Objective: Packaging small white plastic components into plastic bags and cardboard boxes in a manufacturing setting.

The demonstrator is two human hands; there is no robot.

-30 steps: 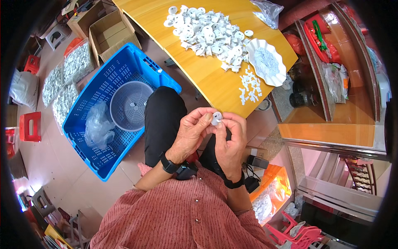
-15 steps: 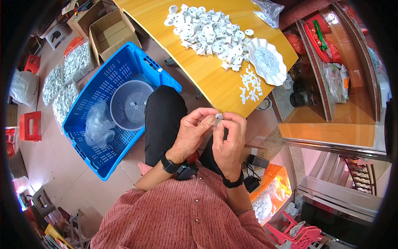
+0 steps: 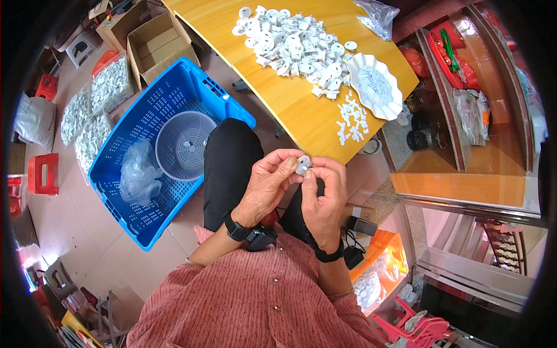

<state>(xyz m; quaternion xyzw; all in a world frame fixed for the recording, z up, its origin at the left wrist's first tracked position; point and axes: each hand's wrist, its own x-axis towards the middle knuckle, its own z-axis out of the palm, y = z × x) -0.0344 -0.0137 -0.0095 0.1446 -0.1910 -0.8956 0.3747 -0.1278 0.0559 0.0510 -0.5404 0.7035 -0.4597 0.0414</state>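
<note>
Just off the near corner of the yellow wooden table [image 3: 272, 87], a small white round plastic part [image 3: 303, 165] with a dark hole is held between my two hands. My left hand [image 3: 268, 184] pinches it between thumb and fingers from the left. At its right side, the thumb and fingertips of my right hand [image 3: 322, 197] are closed on it; whether they also hold a smaller piece is hidden. On the table lie a heap of white round plastic parts [image 3: 299, 46], a scatter of tiny white pieces [image 3: 351, 120] and a white scalloped dish [image 3: 391, 103] of small pale pieces.
Left of my knee, a blue perforated crate [image 3: 130, 229] holds a grey round basket [image 3: 174, 169] and a crumpled clear plastic bag [image 3: 139, 174]. Beyond it stand an open cardboard box [image 3: 156, 46], bags of white parts [image 3: 110, 84] and a red stool [image 3: 43, 174]. Shelves [image 3: 449, 130] rise at the right.
The white part has turned between my fingers and now shows its round face. My right fingers have shifted slightly around it, while the things on the table stay put.
</note>
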